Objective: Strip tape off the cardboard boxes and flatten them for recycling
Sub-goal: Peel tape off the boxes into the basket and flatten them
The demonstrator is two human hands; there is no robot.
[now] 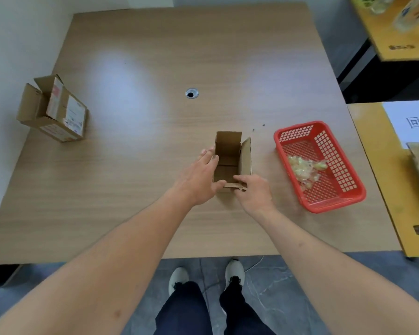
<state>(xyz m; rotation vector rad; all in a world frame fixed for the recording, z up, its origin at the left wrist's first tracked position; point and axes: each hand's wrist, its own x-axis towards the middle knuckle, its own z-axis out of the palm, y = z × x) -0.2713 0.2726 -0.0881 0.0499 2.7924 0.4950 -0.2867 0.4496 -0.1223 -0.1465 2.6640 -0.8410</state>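
— Since the small cardboard box stands open near the middle of the wooden table, just left of the red plastic basket, how do you think it will handle?

— I judge it light and quite stiff on the panels, but weak on the folds. Its flaps stand up, and I see no tape on the sides that show. It should collapse if opposite corners are pushed toward each other.

— What are the hands doing?

— The left hand lies with straight, slightly spread fingers against the wall of the box farthest from the basket, the thumb at the near corner. The right hand pinches the near flap at its edge, fingers curled on it.

— Where to take hold?

— At the corner folds, I think, not at the flap tips, which bend easily.

— And the rest?

— A crumpled bundle of clear tape lies inside the basket. Far left of the basket, at the table edge, a second box with labels waits, its flaps open.
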